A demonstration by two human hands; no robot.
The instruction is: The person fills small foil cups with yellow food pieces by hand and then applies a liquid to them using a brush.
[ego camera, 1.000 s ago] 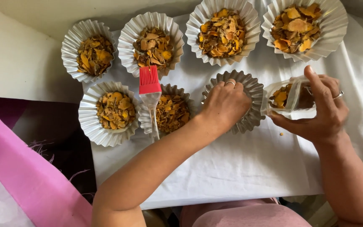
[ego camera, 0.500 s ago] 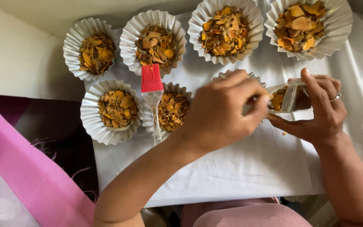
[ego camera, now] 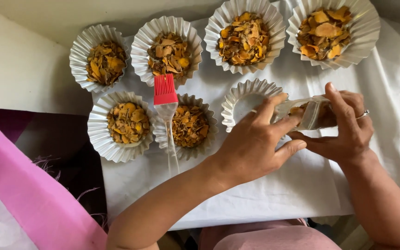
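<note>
Cloth, white, covers the counter, with bare room along its near edge. Right hand is curled round a small clear jar of dried flakes, tipped on its side; left hand pinches the jar's mouth just beside an empty fluted cup. Six filled cups crowd the far and left side. A red-headed brush lies between two cups. Pink fabric lies left.
</note>
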